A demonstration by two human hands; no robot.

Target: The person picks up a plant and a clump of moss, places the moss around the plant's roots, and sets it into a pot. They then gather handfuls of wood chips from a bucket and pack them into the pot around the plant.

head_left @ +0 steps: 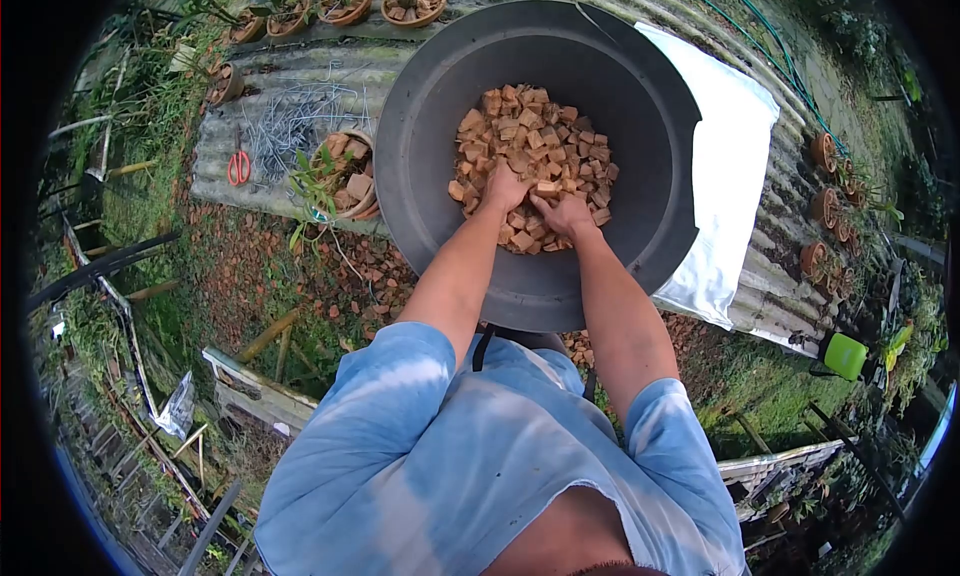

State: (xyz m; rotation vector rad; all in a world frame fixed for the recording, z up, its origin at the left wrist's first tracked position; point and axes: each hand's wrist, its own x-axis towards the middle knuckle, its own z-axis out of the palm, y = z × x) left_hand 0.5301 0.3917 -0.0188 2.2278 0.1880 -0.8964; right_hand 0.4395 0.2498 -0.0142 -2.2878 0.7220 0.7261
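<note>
A large dark grey round tub (640,176) holds a heap of light-brown, cube-like husk chips (535,126). Both my hands are down in the near part of this heap. My left hand (505,188) presses into the chips with its fingers mostly buried. Just to its right, my right hand (566,216) touches the chips too; its thumb shows, pointing up and left, while the other fingers are largely hidden among the pieces. Whether either hand has closed on any chips cannot be made out.
The tub stands on corrugated sheeting (225,146), beside a white sack (725,126). To the left are a potted plant (350,176), a tangle of wires (300,126) and red-handled scissors (238,168). More clay pots (415,4) line the back. A green object (845,357) sits at right.
</note>
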